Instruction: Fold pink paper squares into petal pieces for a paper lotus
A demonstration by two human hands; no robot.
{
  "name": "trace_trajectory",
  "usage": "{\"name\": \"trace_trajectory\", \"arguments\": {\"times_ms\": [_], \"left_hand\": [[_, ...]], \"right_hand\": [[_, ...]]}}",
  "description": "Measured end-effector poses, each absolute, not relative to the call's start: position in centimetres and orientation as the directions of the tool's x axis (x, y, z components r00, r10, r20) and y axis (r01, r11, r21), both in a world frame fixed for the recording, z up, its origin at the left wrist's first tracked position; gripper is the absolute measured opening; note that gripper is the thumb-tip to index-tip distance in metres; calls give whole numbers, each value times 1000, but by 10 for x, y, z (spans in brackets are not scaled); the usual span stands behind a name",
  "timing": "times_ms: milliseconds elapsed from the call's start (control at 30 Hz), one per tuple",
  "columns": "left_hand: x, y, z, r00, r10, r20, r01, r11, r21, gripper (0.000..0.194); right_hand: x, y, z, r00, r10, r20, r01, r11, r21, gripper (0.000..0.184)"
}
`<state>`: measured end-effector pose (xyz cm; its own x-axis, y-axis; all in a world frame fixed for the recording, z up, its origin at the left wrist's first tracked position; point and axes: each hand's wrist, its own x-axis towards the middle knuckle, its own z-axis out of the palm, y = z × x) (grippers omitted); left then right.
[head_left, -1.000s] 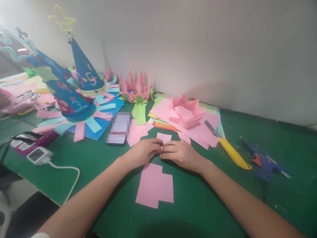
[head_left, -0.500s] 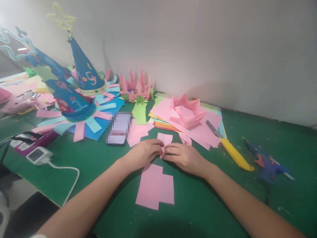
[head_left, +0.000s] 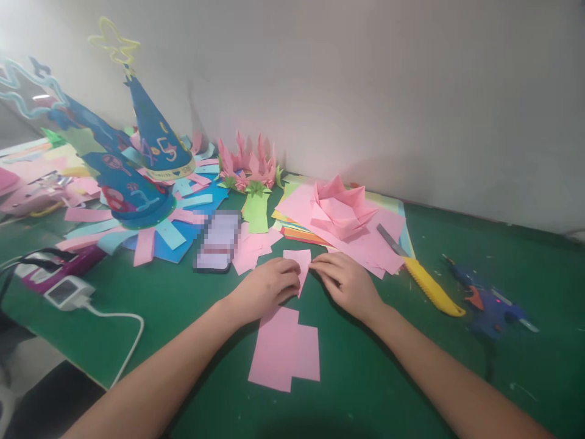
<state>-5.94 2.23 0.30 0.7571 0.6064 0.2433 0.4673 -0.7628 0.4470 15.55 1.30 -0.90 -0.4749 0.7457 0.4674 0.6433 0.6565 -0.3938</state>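
Observation:
A small folded piece of pink paper (head_left: 298,259) lies on the green table in front of me, narrowing toward its lower end. My left hand (head_left: 273,283) is closed on its left side, the curled fingers covering part of it. At the paper's upper right edge, the fingertips of my right hand (head_left: 345,280) are pinched together. Closer to me lie two overlapping flat pink paper pieces (head_left: 276,350), apart from both hands. Several pink scraps (head_left: 249,250) rest behind my left hand.
A phone (head_left: 219,241) lies left of the scraps. Behind my right hand, a pink paper lotus (head_left: 340,210) sits on stacked sheets, beside a yellow utility knife (head_left: 432,286) and blue glue gun (head_left: 493,305). Blue cone hats (head_left: 155,131), a paper crown (head_left: 249,161) and a power strip (head_left: 61,268) stand leftward.
My right fingers have moved slightly apart from the left ones, uncovering more of the folded pink paper's right side and lower tip. The whole view has shifted a little.

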Motion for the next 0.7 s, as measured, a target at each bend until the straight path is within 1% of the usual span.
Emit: {"name": "trace_trajectory", "arguments": {"times_ms": [133, 233, 400, 467, 533, 600, 700], "left_hand": [[-58, 22, 5, 766, 606, 214, 489, -766, 418, 19], [-58, 22, 6, 798, 560, 224, 454, -802, 388, 19], [-54, 19, 6, 831, 490, 264, 389, -850, 355, 18], [-52, 15, 6, 835, 480, 270, 380, -857, 347, 18], [-50, 13, 7, 837, 484, 255, 389, -854, 345, 18], [-49, 12, 8, 842, 487, 233, 396, -851, 347, 18], [-49, 12, 9, 847, 485, 219, 395, -848, 352, 17]], "right_hand": [[155, 14, -10, -574, 704, 417, 647, 703, -296, 27], [154, 15, -11, -561, 727, 397, 706, 670, -230, 27], [154, 15, -11, -474, 795, 379, 784, 577, -230, 26], [154, 15, -11, -429, 823, 372, 825, 525, -211, 26], [153, 15, -11, -397, 848, 352, 860, 478, -180, 28], [151, 15, -10, -388, 863, 325, 875, 455, -165, 30], [148, 15, -9, -396, 866, 307, 865, 464, -193, 26]]}}
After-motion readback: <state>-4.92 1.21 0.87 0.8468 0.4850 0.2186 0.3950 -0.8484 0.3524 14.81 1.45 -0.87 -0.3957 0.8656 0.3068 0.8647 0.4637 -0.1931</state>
